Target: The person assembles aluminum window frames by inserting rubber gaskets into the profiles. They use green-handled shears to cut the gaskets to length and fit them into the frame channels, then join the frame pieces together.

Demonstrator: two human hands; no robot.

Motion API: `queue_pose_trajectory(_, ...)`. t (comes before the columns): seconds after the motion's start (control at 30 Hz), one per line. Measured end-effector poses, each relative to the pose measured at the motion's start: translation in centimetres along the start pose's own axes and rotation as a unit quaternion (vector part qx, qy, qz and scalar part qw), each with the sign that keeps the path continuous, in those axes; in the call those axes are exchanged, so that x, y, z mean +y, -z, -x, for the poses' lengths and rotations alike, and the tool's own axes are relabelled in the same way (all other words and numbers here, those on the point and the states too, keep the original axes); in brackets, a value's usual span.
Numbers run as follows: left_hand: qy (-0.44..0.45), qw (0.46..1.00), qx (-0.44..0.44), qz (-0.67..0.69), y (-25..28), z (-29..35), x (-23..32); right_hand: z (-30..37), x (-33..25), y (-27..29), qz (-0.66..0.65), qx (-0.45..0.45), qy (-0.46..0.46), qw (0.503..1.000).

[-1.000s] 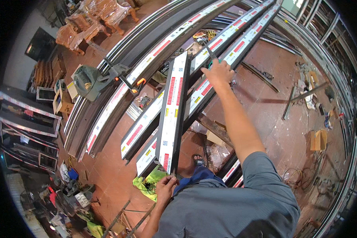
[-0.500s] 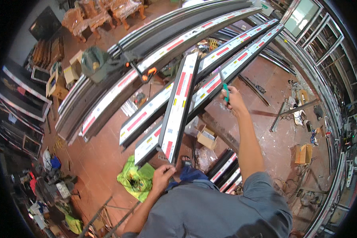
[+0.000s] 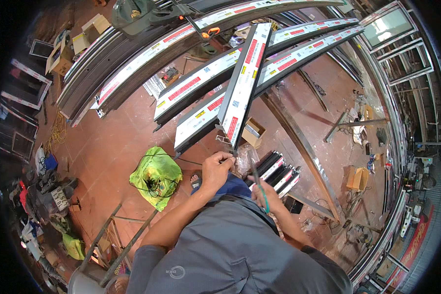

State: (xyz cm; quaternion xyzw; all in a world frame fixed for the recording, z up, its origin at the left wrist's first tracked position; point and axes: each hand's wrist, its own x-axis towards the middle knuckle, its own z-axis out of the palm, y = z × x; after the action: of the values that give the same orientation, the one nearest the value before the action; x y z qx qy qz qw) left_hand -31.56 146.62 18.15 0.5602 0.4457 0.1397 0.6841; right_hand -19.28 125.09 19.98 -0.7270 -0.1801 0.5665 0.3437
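Observation:
A dark metal profile (image 3: pixel 247 81), its top covered in white film with red and yellow labels, lies slantwise across two longer profiles of the same sort. Its near end reaches my left hand (image 3: pixel 216 171), whose fingers are pinched at the dark lower corner. My right hand (image 3: pixel 269 198) is close to my waist, wrapped round what look like teal-handled scissors (image 3: pixel 266 202). Their slim grey blade points up and away from me, smeared a little by motion. The two long profiles, a nearer one (image 3: pixel 201 122) and a farther one (image 3: pixel 181 90), run from lower left to upper right.
More profiles (image 3: pixel 147 63) are stacked at the back left, with a cap (image 3: pixel 132 17) and an orange-handled tool (image 3: pixel 210 33) on top. A yellow-green bag (image 3: pixel 157 174) lies on the floor. Cartons (image 3: pixel 355 177) and a metal bar (image 3: pixel 304 152) stand to the right.
My right hand has come down from the profile's middle to beside my waist with the scissors. My left hand stays at the profile's near end. The view has shifted down toward my body.

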Motion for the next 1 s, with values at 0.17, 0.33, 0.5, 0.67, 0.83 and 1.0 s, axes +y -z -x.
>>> queue_pose_trajectory(0.17,-0.005,0.998,0.011,0.055,0.0,-0.2,-0.9,1.2,-0.2,-2.9,0.097,0.039,0.027,0.994)
queue_pose_trajectory(0.33,-0.028,0.999,-0.003,0.033,0.2,-0.3,-0.9,1.3,-1.4,-2.9,0.081,0.034,0.042,0.995)
queue_pose_trajectory(0.5,-0.013,0.999,0.001,0.037,0.2,0.0,-0.2,1.0,-3.5,-2.6,0.065,0.008,0.023,0.998)
queue_pose_trajectory(0.67,-0.047,0.999,0.008,-0.019,0.4,0.2,0.3,1.2,-4.2,-2.7,0.038,0.003,-0.002,0.999)
queue_pose_trajectory(0.83,-0.067,0.997,0.019,-0.038,0.2,0.1,0.1,1.0,-3.8,-2.9,0.016,0.013,0.000,1.000)
queue_pose_trajectory(1.0,-0.085,0.995,0.026,-0.046,0.1,0.1,-0.3,1.1,-3.6,-2.7,0.012,0.009,0.011,1.000)
